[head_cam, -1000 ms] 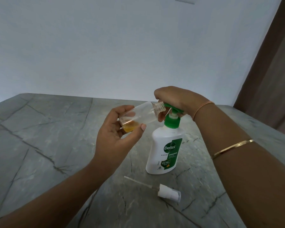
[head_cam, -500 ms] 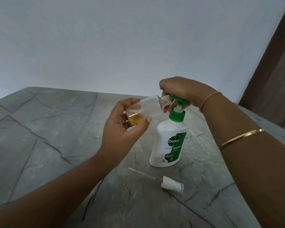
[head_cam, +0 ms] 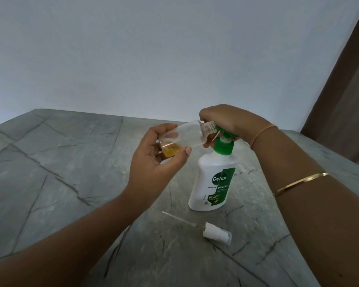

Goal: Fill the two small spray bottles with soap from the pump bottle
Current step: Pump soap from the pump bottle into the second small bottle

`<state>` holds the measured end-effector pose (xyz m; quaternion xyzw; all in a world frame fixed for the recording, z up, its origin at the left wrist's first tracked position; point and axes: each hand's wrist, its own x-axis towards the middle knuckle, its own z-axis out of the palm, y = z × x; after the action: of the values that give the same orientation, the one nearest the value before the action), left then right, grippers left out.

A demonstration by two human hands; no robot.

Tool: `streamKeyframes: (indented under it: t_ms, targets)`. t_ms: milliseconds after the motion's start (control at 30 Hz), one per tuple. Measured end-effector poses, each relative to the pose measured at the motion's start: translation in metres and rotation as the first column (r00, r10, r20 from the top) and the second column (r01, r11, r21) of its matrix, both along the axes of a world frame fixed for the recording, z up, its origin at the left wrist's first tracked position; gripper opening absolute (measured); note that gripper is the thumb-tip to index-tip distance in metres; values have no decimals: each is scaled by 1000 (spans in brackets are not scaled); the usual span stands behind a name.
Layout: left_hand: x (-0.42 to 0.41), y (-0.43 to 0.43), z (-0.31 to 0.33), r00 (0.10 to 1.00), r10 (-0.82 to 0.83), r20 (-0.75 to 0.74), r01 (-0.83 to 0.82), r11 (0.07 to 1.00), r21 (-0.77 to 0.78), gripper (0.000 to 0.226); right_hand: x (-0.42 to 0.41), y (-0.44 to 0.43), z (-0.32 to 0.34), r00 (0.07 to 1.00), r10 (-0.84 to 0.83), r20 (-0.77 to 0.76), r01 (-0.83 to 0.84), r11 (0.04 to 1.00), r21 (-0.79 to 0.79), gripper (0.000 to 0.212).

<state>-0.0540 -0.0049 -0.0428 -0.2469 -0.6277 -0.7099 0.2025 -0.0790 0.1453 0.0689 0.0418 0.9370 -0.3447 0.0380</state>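
While the small clear plastic spray bottle (head_cam: 187,134) is held tilted, almost on its side, above the grey veined stone-look table (head_cam: 71,183), its open threaded neck is kept right at the nozzle of the green pump head (head_cam: 224,147). The bottle is gripped near its base by the left hand (head_cam: 153,166), with the thumb laid along the near side and the fingers curled round the far side. A little amber soap (head_cam: 171,151) is seen pooled in the lower corner of the base, with the rest of the bottle unfilled.

The pump head is covered from above by the right hand (head_cam: 232,121), whose fingers are curled down over it and whose thumb is tucked beneath the nozzle, next to the neck of the spray bottle. A thin orange thread band (head_cam: 262,132) is worn at the right wrist and a gold bangle (head_cam: 298,183) further up the forearm.

The white pump bottle with a green Dettol label (head_cam: 210,183) is stood upright on the table, directly under the right hand. Just in front of it, nearer the camera, a white spray cap with a clear dip tube (head_cam: 216,233) is laid flat on the table, apart from both hands. A pale wall (head_cam: 174,59) is seen behind the table.
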Motion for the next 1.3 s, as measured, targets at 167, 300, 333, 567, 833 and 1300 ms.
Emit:
streamKeyframes:
  t_ms: [167,300,333,567,833,1300]
  targets:
    - [-1,0,0,1000,7,-4,-7,1000,-10,45,-4,0,9,1000,-19,2,19,996,82,31]
    - [-1,1,-1,1000,4,6,-4,1000,-5,45,-6,0,7,999,-29,26,28,998,53,28]
    - [-1,1,-1,1000,6,10,-6,1000,-4,45,-6,1,5,999,-34,26,33,999,40,28]
    - [0,0,0,1000,12,19,-12,1000,0,48,-2,2,0,999,-32,40,29,998,63,31]
    - [0,1,-1,999,21,29,-21,1000,-9,42,-2,0,10,1000,-16,1,16,996,93,34]
    - [1,0,1,1000,10,4,-10,1000,6,41,-2,1,0,999,-39,19,38,999,34,32]
